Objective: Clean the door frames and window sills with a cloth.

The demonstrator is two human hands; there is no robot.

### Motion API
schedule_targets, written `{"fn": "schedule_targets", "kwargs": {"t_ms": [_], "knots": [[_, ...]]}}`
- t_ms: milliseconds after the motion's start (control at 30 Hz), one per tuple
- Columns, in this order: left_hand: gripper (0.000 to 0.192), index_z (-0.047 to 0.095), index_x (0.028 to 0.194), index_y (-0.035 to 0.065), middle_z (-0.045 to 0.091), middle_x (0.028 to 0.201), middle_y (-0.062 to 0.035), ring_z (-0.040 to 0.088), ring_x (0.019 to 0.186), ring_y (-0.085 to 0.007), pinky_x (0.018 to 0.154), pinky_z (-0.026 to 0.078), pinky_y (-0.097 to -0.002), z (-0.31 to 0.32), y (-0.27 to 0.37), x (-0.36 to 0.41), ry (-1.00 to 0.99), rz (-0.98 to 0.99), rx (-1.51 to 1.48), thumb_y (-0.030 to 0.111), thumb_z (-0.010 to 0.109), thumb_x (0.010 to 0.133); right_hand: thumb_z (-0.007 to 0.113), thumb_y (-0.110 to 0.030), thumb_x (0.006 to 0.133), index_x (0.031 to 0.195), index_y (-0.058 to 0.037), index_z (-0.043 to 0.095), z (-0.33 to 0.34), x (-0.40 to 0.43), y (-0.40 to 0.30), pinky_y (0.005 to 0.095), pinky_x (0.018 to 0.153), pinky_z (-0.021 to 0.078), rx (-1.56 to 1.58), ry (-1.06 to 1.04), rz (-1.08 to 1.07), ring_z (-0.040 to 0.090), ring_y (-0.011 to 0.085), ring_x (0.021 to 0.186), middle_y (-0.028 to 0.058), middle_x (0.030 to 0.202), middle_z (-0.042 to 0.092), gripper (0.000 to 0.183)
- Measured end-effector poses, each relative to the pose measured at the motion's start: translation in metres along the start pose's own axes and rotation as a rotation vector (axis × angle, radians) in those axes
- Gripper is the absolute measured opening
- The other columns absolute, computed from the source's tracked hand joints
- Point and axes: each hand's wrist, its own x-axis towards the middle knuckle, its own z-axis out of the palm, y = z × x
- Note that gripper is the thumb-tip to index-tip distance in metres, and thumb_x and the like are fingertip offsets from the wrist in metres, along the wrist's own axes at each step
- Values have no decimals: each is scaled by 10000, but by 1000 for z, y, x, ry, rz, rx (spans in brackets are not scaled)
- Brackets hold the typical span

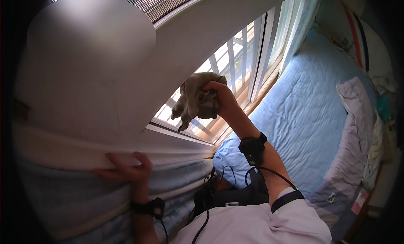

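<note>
A crumpled olive-grey cloth is bunched in my right hand, raised in front of a window. The thumb lies across the cloth, and loose folds droop to the left. Whether the cloth touches the pane I cannot tell. Lower left, my left hand is spread, slightly blurred, against a blue and white curtain beside the pale wall. Its fingers are apart and nothing shows in them. Each forearm bears a black strapped device with a cable.
A bed with a light blue quilted cover runs along the window on the right. Grey-lilac bedding lies along its far side. A sheer curtain hangs at the window's far end. Black cables dangle near my waist.
</note>
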Motion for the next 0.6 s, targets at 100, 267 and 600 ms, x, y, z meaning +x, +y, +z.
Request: {"fn": "schedule_targets", "kwargs": {"t_ms": [100,267,600], "knots": [[696,298,1324,-7,6,1376,-335,54,1268,-489,979,81,-600,-1,2,0,6,2,-11,314,518,747,509,-43,738,972,22,529,-22,10,-50,327,717,528,54,117,-326,612,232,778,125,888,586,244],[695,287,1324,-12,-5,1376,-337,35,1271,-493,978,76,-600,0,6,1,11,16,-23,302,521,750,490,42,705,1247,-137,348,0,23,-48,304,811,422,-185,149,-820,482,182,946,86,1108,439,588],[696,248,1327,-29,-49,1367,-344,-22,1272,-501,977,81,-620,0,10,-4,-32,-10,-9,287,519,769,514,52,662,1264,-136,389,-35,-13,104,451,998,272,-1225,-397,-848,285,384,1222,186,1249,373,644]]}}
